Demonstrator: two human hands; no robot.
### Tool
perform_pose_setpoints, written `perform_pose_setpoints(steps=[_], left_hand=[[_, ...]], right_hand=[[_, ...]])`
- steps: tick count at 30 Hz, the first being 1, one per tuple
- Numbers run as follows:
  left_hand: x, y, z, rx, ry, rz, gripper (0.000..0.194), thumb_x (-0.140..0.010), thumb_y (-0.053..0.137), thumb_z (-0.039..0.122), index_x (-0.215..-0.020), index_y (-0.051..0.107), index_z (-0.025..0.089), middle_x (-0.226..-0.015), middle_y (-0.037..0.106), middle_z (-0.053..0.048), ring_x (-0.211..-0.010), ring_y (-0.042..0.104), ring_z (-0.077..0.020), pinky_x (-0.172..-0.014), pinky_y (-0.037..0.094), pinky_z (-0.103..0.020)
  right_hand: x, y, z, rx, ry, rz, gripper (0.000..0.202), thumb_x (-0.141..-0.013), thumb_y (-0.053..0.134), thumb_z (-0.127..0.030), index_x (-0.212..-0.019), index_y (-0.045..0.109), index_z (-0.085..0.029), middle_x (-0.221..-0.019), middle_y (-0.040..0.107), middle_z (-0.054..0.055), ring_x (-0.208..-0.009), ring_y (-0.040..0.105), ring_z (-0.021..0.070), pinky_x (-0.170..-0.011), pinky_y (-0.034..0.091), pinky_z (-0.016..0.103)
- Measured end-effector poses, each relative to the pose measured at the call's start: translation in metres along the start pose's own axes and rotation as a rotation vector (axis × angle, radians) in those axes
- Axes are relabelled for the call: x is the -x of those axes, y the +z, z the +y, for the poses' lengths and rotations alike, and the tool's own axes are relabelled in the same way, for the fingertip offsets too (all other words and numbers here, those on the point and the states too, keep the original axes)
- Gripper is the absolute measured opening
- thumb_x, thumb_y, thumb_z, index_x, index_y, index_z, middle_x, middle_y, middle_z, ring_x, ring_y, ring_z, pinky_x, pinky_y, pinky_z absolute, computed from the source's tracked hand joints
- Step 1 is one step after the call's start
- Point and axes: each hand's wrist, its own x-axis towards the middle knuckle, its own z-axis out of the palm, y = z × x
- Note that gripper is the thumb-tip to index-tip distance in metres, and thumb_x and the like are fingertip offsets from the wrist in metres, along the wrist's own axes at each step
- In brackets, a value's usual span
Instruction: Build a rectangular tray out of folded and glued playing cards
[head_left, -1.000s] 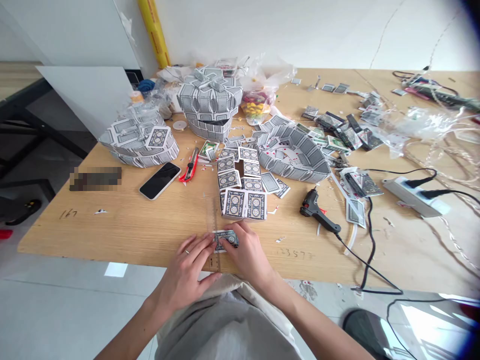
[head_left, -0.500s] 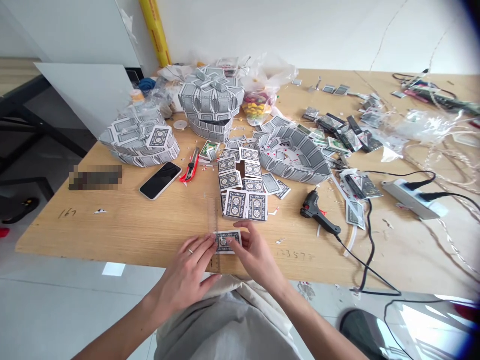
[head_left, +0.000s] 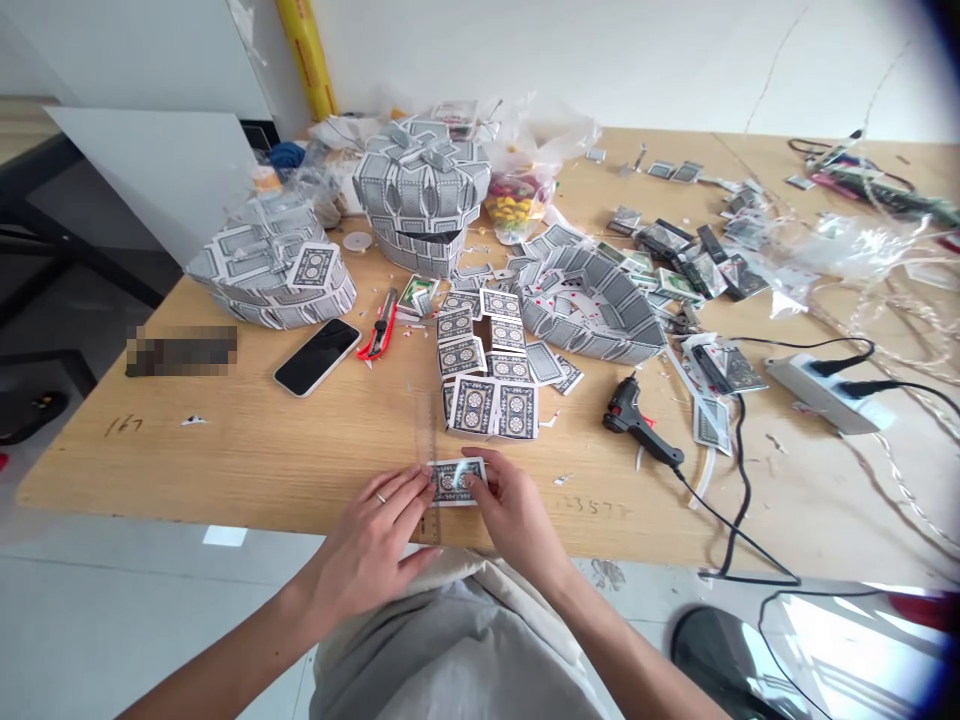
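Note:
A patterned playing card (head_left: 454, 484) lies back up near the table's front edge. My left hand (head_left: 386, 530) holds a clear ruler (head_left: 426, 430) down at the card's left end, its fingers together and its thumb apart. My right hand (head_left: 514, 505) pinches the card's right end, thumb on top; the fingertips beneath are partly hidden. Just beyond stands a small open form made of cards (head_left: 491, 405), with loose cards at its right side.
A glue gun (head_left: 637, 420) lies to the right, its cord running to a power strip (head_left: 829, 395). A red cutter (head_left: 381, 325) and a phone (head_left: 318, 357) lie left. Behind are card-covered boxes (head_left: 424, 190) and a card-walled tray (head_left: 592, 335).
My right thumb has slid toward the card's right end, and the right fingers have closed around that edge. My left hand stays on the ruler. The view has shifted slightly.

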Motion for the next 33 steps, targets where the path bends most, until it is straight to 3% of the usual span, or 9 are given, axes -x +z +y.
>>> perform_pose_setpoints(steps=[19, 28, 33], left_hand=[[0.001, 0.002, 0.001, -0.017, -0.012, -0.016, 0.055, -0.101, 0.069, 0.045, -0.142, 0.065, 0.008, -0.148, 0.068, -0.019, -0.141, 0.062, -0.0355, -0.117, 0.053, -0.051], [0.003, 0.002, 0.0, 0.014, -0.019, -0.027, 0.06, -0.103, 0.066, 0.047, -0.149, 0.059, 0.01, -0.15, 0.066, -0.018, -0.142, 0.061, -0.0352, -0.118, 0.052, -0.051], [0.003, 0.005, -0.001, 0.03, -0.028, -0.03, 0.058, -0.104, 0.063, 0.045, -0.15, 0.057, 0.009, -0.151, 0.066, -0.018, -0.141, 0.062, -0.0351, -0.117, 0.053, -0.052]], right_hand=[[0.001, -0.001, -0.002, -0.014, 0.006, -0.019, 0.041, -0.095, 0.058, -0.036, -0.132, 0.067, -0.018, -0.088, 0.079, 0.007, -0.08, 0.073, 0.0253, -0.076, 0.055, 0.037], [0.022, 0.008, -0.024, -0.613, 0.196, -0.155, 0.071, -0.075, 0.083, -0.027, -0.137, 0.05, -0.022, -0.125, 0.079, 0.012, -0.116, 0.074, 0.0282, -0.106, 0.054, 0.046], [0.029, 0.012, -0.026, -0.681, 0.205, -0.165, 0.075, -0.067, 0.088, -0.022, -0.134, 0.055, -0.024, -0.149, 0.067, 0.016, -0.142, 0.061, 0.0317, -0.124, 0.04, 0.051]])
